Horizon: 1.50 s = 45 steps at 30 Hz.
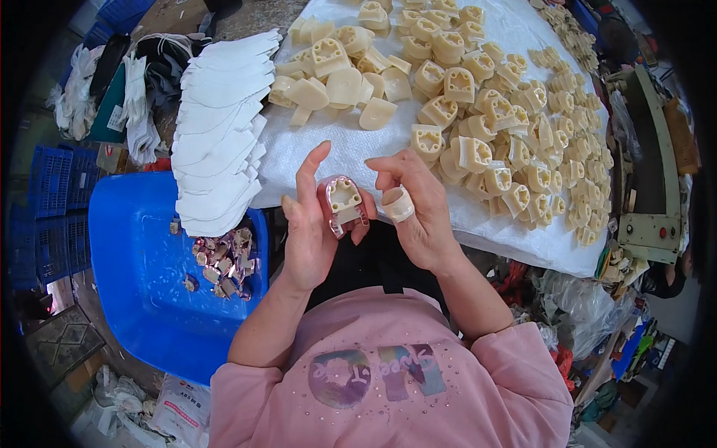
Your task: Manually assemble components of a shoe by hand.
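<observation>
Pink and shiny, the piece (328, 196) is held by the nearer left hand (308, 228), fingers part-curled round it, long axis roughly twelve-to-six, while the right hand (420, 213), loosely bent, nothing visibly grasped, hangs beside it at three o'clock.

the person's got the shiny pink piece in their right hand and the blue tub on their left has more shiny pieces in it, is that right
Not quite: the head view shows the shiny pink piece in the left hand, not the right hand. The blue tub on their left does have more shiny pieces in it.
</observation>
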Each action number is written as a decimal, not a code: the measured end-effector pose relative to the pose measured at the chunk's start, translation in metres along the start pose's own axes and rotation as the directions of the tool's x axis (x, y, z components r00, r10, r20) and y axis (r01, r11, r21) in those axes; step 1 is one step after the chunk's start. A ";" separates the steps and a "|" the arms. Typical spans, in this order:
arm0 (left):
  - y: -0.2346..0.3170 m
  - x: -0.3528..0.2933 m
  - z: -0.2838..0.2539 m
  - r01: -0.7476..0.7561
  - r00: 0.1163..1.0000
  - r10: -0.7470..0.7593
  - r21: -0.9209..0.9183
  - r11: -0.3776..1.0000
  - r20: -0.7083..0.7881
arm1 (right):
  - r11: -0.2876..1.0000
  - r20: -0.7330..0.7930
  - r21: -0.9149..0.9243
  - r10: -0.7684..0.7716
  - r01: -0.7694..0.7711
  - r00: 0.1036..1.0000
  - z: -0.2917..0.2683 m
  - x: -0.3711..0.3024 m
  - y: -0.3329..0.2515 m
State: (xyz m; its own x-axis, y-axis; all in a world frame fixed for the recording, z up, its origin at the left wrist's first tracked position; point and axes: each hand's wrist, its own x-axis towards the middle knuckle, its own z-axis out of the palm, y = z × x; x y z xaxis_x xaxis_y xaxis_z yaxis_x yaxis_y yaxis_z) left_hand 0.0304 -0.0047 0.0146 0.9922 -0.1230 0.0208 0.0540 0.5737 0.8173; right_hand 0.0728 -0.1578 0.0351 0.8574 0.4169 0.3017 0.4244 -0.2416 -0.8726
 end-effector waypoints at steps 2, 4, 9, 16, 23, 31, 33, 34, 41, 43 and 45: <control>-0.001 0.000 -0.003 0.001 0.999 -0.002 0.022 1.000 0.034 | 0.995 0.063 -0.105 0.011 -0.004 0.998 -0.001 0.001 -0.003; -0.001 0.000 -0.003 -0.001 0.998 -0.002 0.044 0.999 0.067 | 0.997 0.078 0.009 0.080 -0.081 0.994 0.002 0.001 -0.001; 0.004 -0.001 0.005 0.092 0.995 -0.087 0.090 0.992 -0.057 | 0.980 0.044 0.144 0.132 -0.137 0.990 0.010 -0.004 0.006; -0.010 -0.008 0.002 -0.012 0.998 0.024 0.233 0.973 -0.051 | 0.972 0.056 0.184 0.140 -0.148 0.989 0.017 -0.009 0.010; -0.001 -0.005 -0.002 0.174 0.985 -0.166 -0.231 0.957 0.053 | 0.887 0.084 0.365 0.272 -0.283 0.959 0.019 -0.009 0.005; 0.000 -0.011 0.010 0.045 0.996 -0.039 0.083 0.996 -0.077 | 0.973 0.023 0.222 0.055 -0.058 0.998 0.022 -0.009 0.005; -0.006 -0.013 0.007 -0.005 0.998 0.014 0.139 0.990 -0.058 | 0.968 0.010 0.243 0.060 -0.061 0.998 0.026 -0.013 0.005; -0.007 -0.013 0.005 -0.007 0.999 0.013 0.139 0.990 -0.044 | 0.962 -0.003 0.266 0.064 -0.061 0.998 0.027 -0.015 0.005; -0.005 -0.008 0.004 0.117 0.992 -0.124 -0.129 0.985 -0.041 | 0.970 0.003 0.218 0.104 -0.103 0.995 0.025 -0.012 0.006; -0.006 -0.006 0.001 0.089 0.996 -0.088 -0.186 0.979 0.015 | 0.919 0.012 0.351 0.190 -0.182 0.982 0.023 -0.012 0.001; -0.006 -0.003 -0.006 0.067 0.996 -0.051 -0.243 0.968 0.072 | 0.930 0.002 0.334 0.163 -0.155 0.987 0.022 -0.012 0.007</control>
State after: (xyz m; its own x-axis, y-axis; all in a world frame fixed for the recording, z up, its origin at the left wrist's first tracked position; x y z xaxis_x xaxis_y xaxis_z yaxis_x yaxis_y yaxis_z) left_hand 0.0277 -0.0031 0.0063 0.9776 -0.2095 0.0206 0.1456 0.7438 0.6524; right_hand 0.0590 -0.1448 0.0167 0.9148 0.3731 0.1544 0.1649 0.0037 -0.9863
